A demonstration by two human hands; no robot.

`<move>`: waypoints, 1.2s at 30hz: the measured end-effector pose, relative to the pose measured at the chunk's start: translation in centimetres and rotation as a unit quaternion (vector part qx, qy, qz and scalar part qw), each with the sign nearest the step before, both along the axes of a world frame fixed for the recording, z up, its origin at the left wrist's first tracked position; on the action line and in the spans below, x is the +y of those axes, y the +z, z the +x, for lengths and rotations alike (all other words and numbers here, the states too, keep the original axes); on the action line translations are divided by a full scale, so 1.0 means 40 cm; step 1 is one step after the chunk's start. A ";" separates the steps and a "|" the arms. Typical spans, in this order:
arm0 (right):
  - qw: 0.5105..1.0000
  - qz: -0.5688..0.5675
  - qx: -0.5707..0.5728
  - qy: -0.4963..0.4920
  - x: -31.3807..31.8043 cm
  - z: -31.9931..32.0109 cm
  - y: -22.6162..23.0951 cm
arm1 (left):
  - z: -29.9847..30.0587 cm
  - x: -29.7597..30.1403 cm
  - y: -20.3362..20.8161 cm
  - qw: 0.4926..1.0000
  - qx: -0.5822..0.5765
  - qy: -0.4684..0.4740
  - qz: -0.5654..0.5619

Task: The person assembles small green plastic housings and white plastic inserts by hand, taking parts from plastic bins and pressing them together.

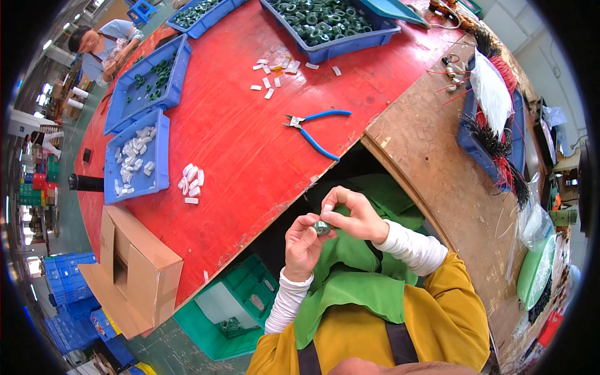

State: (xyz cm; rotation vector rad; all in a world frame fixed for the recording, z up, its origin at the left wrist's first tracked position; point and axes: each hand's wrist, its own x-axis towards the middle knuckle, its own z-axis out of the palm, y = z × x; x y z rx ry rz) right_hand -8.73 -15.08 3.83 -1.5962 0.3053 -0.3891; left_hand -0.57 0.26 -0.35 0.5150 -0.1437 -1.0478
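In front of my green apron (350, 294), just off the red table's edge, both hands are close together. My left hand (301, 247) pinches a small dark green ring-shaped part (322, 227) between thumb and fingertips. Above it, my right hand (357, 216) has thumb and forefinger closed on a small white piece (327, 208). Diagonal cutters (304, 120) with blue handles lie on the table with their handles spread. A small pile of white pieces (190, 182) sits left of my hands, and more loose white pieces (267, 82) are scattered farther off.
Blue trays on the red table (250, 162) hold green rings (325, 20) and white pieces (134, 156). A cardboard box (140, 269) stands at the left edge, a green crate (219, 319) below. Right, a wooden bench (431, 150) bears a blue bin of wires (478, 140). Another person (106, 50) sits far left.
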 end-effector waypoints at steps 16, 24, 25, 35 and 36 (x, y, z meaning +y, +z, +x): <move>0.953 0.293 0.080 -0.011 0.041 -0.031 -0.034 | -0.010 -0.012 -0.015 1.000 0.017 -0.004 0.018; 0.985 -0.142 -0.004 -0.101 0.059 -0.009 -0.040 | -0.009 -0.017 -0.030 0.997 0.036 0.051 0.049; 0.988 -0.119 0.003 -0.100 0.059 -0.005 -0.033 | -0.008 -0.019 -0.028 0.997 0.035 0.052 0.049; 0.961 -0.236 -0.109 -0.094 0.027 0.052 -0.009 | 0.039 -0.030 0.017 0.991 0.083 0.094 0.048; 0.950 -0.281 -0.113 -0.080 0.028 0.057 0.006 | 0.046 -0.029 0.019 0.989 0.090 0.102 0.060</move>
